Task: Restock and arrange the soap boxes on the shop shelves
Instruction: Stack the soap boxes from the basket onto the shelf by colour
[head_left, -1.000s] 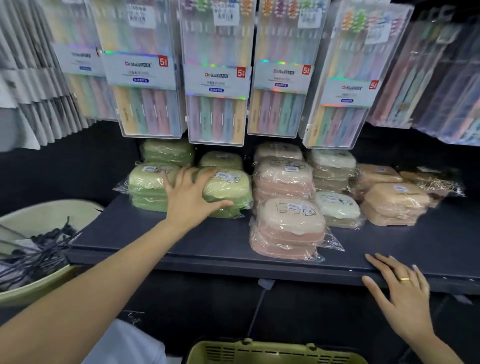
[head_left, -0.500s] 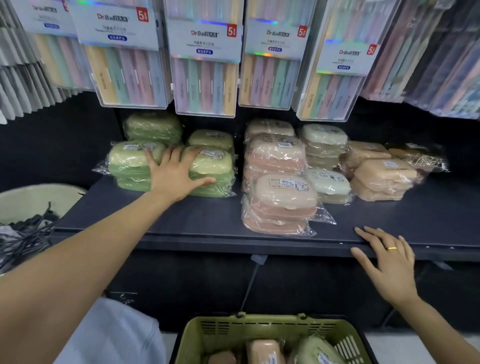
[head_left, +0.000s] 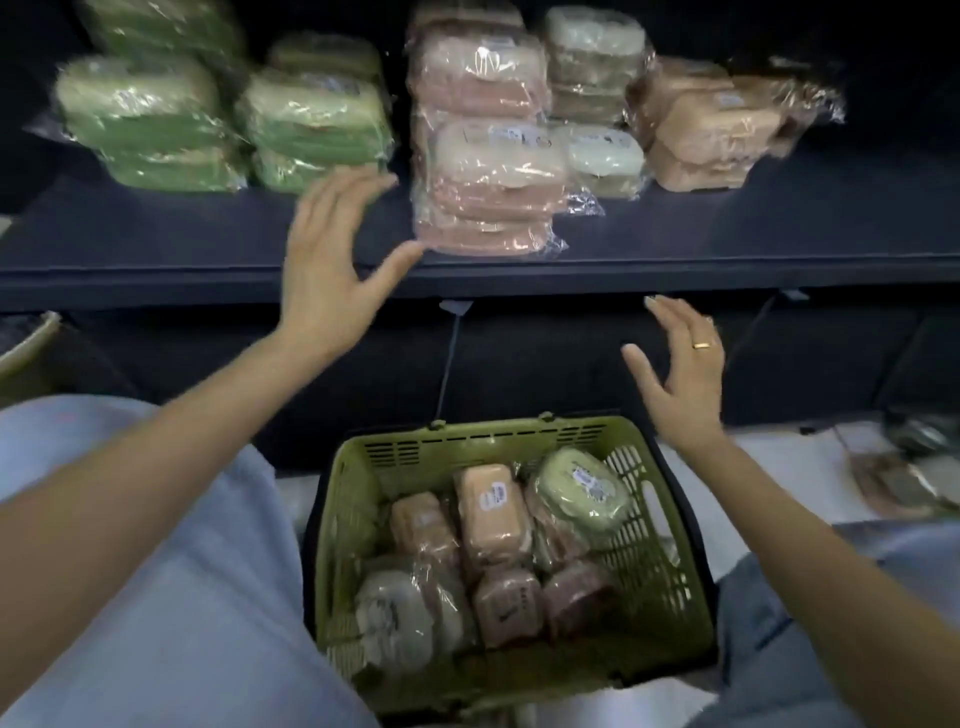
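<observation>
Both hands hang free with fingers spread and nothing in them: the left hand (head_left: 332, 260) hovers in front of the shelf (head_left: 156, 249) edge, just beside the front pink soap boxes (head_left: 493, 187), its thumb near their lower left corner, while the right hand (head_left: 680, 374) is held lower, below the shelf lip and above the far right corner of the green basket (head_left: 467, 441). Wrapped soap boxes already stand on the shelf in stacks by colour, with green soap boxes (head_left: 150, 124) at the left, pink in the middle, pale ones behind them and tan soap boxes (head_left: 711, 130) at the right. More wrapped boxes lie loose in the basket on the floor between the person's knees, among them a pale green box (head_left: 582, 488) leaning at the right and a peach box (head_left: 491, 504) lying with its long axis roughly toward the shelf. Judging by this layout, the next pick comes from the basket, which lies below and nearer to the person than either hand; the right hand is closer to it, and the pale green box sits almost directly under that hand. Motion blur softens the labels, so they cannot be read.
</observation>
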